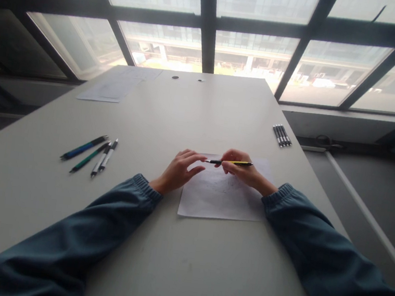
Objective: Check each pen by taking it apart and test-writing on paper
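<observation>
My right hand [240, 169] is closed round a yellow and black pen [230, 162], which lies level and points left above a white sheet of paper [221, 200]. Faint marks show on the sheet. My left hand [180, 169] hovers at the sheet's left edge, its fingers loosely curved and apart, the fingertips close to the pen's black tip. It holds nothing. Both forearms wear dark teal sleeves.
Several pens [91, 154] lie in a row at the left of the grey table [152, 268]. A tight bundle of dark pens [282, 135] sits near the right edge. More paper sheets [113, 87] rest at the far left corner. Large windows stand beyond the table.
</observation>
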`<state>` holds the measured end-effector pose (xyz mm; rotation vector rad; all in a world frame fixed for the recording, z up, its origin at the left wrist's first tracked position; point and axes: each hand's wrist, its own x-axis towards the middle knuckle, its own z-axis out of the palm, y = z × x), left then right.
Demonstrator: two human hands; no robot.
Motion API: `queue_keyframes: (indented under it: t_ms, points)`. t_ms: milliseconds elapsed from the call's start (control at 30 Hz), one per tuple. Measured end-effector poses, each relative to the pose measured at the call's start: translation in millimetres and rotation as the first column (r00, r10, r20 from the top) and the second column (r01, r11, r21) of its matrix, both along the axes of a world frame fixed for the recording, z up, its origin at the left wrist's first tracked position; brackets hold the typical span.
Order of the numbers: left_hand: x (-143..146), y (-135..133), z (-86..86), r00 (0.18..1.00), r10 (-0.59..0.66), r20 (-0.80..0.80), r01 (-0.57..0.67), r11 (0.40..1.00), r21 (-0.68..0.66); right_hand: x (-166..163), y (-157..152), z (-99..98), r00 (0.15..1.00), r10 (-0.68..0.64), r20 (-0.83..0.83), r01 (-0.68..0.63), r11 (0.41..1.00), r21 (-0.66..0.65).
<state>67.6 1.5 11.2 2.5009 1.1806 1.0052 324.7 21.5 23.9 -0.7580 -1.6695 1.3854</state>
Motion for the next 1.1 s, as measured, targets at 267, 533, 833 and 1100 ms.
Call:
queue_keyframes:
  t_ms: [267,533,833,1100]
  points:
    - [9,2,-3.7,0.991,0.071,0.115,-0.071,0.997,-0.005,2,3,-7.1,0.999,0.017,-0.040,-0.021,0.994,-0.104]
    - [2,6,-2.0,0.925,0.245,0.289,-0.228,0.969,-0.091,8,18,-12.3,0.931,-0.246,-0.269,0.144,0.925,-0.351]
    - [2,6,-1.5,0.916,0.252,0.311,-0.219,0.966,-0.138,5,16,-14.4,0.928,-0.235,-0.290,0.136,0.936,-0.324]
    - [2,7,-1.2,0.917,0.271,0.292,-0.245,0.962,-0.124,4,19,-14.6,0.908,-0.327,-0.262,0.250,0.924,-0.289]
